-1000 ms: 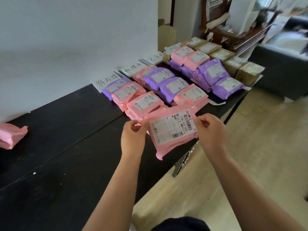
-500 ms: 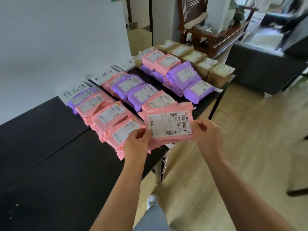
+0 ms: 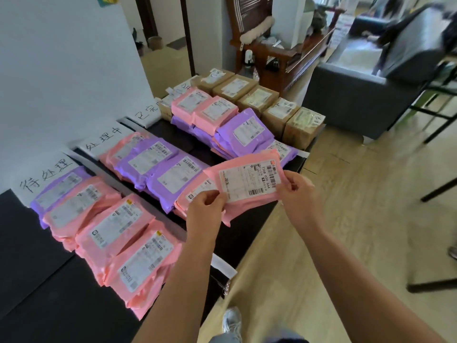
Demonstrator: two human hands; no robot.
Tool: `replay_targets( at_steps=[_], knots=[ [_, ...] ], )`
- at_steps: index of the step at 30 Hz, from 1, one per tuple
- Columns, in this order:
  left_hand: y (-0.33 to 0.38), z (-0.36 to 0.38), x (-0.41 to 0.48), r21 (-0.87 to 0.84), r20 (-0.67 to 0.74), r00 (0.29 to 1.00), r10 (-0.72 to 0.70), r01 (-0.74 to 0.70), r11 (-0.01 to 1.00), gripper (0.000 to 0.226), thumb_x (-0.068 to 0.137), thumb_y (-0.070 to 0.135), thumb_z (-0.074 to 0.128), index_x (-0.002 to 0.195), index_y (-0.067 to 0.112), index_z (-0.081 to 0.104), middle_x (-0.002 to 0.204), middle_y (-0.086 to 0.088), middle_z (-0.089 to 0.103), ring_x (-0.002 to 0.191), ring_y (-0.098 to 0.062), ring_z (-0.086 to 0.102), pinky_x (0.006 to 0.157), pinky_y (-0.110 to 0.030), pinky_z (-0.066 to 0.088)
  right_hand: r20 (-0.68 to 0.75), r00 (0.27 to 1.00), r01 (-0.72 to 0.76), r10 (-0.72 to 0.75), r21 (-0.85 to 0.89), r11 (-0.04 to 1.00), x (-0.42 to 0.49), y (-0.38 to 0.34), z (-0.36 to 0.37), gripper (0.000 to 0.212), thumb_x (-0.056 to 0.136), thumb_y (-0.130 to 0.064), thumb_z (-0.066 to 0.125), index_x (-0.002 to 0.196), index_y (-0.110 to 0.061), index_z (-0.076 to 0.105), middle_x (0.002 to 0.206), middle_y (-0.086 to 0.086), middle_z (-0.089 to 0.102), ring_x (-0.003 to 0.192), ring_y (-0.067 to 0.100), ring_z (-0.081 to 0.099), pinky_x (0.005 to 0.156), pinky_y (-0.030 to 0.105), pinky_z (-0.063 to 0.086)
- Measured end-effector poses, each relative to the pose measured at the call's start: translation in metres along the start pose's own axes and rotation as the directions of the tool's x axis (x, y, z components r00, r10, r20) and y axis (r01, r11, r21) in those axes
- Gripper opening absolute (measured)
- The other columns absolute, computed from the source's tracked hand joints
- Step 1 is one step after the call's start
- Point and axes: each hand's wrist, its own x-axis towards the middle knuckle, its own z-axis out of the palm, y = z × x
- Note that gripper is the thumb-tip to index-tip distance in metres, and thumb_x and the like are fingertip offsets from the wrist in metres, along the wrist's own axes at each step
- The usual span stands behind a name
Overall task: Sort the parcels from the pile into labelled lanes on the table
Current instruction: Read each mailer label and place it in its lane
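Pink poly mailer (image 3: 249, 184), label up, pinched at both ends: left hand (image 3: 204, 214) at lower-left corner, right hand (image 3: 300, 194) at right edge. Held over black table (image 3: 37, 305) front edge, by middle lane; possibly touching pink parcel (image 3: 197, 191) beneath.

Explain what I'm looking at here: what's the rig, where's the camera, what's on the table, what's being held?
There is no machine here: a person works with bare hands. Every picture comes from one wide-angle camera worn on the head, looking forward and down, so the arms enter from the bottom. The left hand and right hand each pinch an edge of one pink parcel, label up, near the edge of the black table. On the table, pink and purple mailer bags lie in rows that run out from handwritten paper signs at the wall. A row of brown boxes sits at the far end. Beyond are a grey sofa and a wooden floor.
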Motion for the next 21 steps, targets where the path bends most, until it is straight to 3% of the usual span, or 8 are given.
replay_targets(
  at_steps=[5, 11, 14, 18, 21],
  knots=[
    [0.005, 0.03, 0.033, 0.091, 0.036, 0.999, 0.014, -0.017, 0.996, 0.008, 0.093, 0.024, 0.065, 0.1, 0.021, 0.068, 0.099, 0.003, 0.072, 0.094, -0.018, 0.068, 0.092, -0.041, 0.054, 0.023, 0.999, -0.036, 0.036, 0.016, 0.999, 0.043, 0.012, 0.001, 0.031, 0.094, -0.015, 0.057, 0.122, -0.023, 0.068, 0.11, -0.002, 0.063, 0.095, 0.012, 0.061, 0.066, 0.016, 0.041],
    [0.014, 0.075, 0.072, 0.154, 0.019, 1.0, -0.015, 0.012, 0.988, 0.022, 0.093, 0.03, 0.064, 0.111, 0.018, 0.068, 0.101, 0.006, 0.071, 0.095, -0.015, 0.067, 0.09, -0.039, 0.055, 0.105, 0.992, -0.063, 0.069, -0.06, 0.996, 0.111, 0.032, 0.001, 0.033, 0.094, -0.028, 0.055, 0.125, -0.03, 0.063, 0.11, -0.007, 0.065, 0.092, 0.013, 0.064, 0.073, 0.033, 0.052],
    [0.021, 0.105, 0.088, 0.15, -0.008, 0.999, -0.05, 0.05, 0.987, 0.023, 0.093, 0.03, 0.063, 0.112, 0.019, 0.068, 0.101, 0.005, 0.071, 0.095, -0.016, 0.067, 0.089, -0.04, 0.055, 0.177, 0.982, -0.056, 0.07, -0.083, 0.995, 0.154, 0.04, -0.002, 0.032, 0.093, -0.023, 0.055, 0.124, -0.029, 0.063, 0.109, -0.003, 0.065, 0.086, 0.016, 0.065, 0.064, 0.031, 0.049],
    [0.03, 0.148, 0.109, 0.155, -0.05, 0.992, -0.113, 0.12, 0.981, 0.017, 0.091, 0.028, 0.063, 0.104, 0.02, 0.071, 0.087, 0.0, 0.072, 0.079, -0.02, 0.067, 0.083, -0.041, 0.055, 0.276, 0.961, -0.001, 0.033, -0.114, 0.993, 0.213, 0.044, -0.01, 0.032, 0.092, -0.014, 0.058, 0.121, -0.03, 0.064, 0.107, -0.008, 0.068, 0.087, 0.011, 0.065, 0.065, 0.033, 0.053],
    [0.035, 0.178, 0.122, 0.147, -0.07, 0.988, -0.139, 0.148, 0.978, 0.012, 0.091, 0.027, 0.062, 0.084, 0.023, 0.071, 0.08, -0.01, 0.071, 0.072, -0.024, 0.062, 0.075, -0.039, 0.053, 0.33, 0.944, 0.052, 0.012, -0.185, 0.981, 0.254, 0.048, -0.012, 0.028, 0.093, -0.014, 0.059, 0.115, -0.03, 0.062, 0.104, -0.01, 0.066, 0.085, 0.008, 0.063, 0.068, 0.035, 0.055]
  ],
)
